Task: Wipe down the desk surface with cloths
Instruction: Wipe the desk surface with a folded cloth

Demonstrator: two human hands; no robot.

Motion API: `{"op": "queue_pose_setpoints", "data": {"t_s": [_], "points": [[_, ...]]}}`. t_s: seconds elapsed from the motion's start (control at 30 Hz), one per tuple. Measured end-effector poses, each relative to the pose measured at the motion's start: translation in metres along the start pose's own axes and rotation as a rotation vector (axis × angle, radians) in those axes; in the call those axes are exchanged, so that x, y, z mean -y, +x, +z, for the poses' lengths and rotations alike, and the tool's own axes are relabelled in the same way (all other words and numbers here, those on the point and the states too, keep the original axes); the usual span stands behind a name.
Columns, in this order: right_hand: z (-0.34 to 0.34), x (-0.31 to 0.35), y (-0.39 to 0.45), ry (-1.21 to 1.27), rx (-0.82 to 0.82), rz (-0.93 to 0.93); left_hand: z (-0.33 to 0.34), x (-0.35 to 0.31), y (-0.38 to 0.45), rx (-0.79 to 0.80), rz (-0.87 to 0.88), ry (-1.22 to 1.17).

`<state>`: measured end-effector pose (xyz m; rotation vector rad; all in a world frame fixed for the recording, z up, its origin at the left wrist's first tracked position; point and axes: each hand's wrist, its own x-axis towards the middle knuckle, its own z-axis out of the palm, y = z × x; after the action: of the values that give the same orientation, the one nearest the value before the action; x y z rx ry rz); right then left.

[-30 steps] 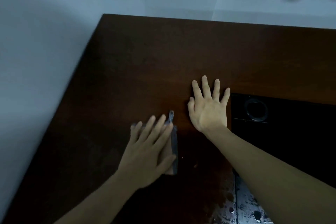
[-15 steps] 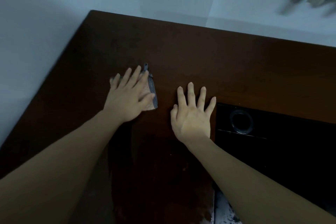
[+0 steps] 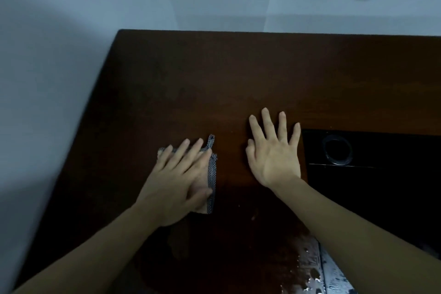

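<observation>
Left hand (image 3: 177, 180) grip: fingers flat, pressing the folded cloth (image 3: 211, 174) onto the desk (image 3: 214, 74). Cloth's long axis runs away from the person; unwiped desk lies beyond. Right hand (image 3: 274, 153), just right of cloth, splayed flat, holding nothing.

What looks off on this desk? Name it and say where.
A patch near the desk's front edge looks wet or scuffed, with pale glistening flecks, below the right hand. The left hand presses the cloth well short of it.
</observation>
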<state>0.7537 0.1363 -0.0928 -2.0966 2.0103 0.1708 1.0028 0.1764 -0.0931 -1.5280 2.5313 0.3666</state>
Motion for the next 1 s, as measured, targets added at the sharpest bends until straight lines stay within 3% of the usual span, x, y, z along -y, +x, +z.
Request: {"op": "queue_pose_setpoints", "data": {"t_s": [0.3,0.53,0.63,0.83,1.0], "points": [[0.0,-0.001,0.001,0.0,-0.01,0.003,-0.034,0.042,0.098,0.004,-0.27,0.026],[-0.012,0.026,0.004,0.015,-0.098,-0.001,-0.005,0.016,-0.017,0.035,0.051,-0.013],[-0.007,0.056,0.006,0.124,-0.013,-0.03,-0.001,0.035,-0.035,0.052,0.068,0.01],[0.006,0.069,0.009,0.029,-0.021,-0.021,-0.024,0.095,0.039,-0.048,-0.188,0.064],[0.009,0.071,0.008,0.012,-0.022,-0.019,-0.029,0.115,0.074,-0.055,-0.301,0.011]]}}
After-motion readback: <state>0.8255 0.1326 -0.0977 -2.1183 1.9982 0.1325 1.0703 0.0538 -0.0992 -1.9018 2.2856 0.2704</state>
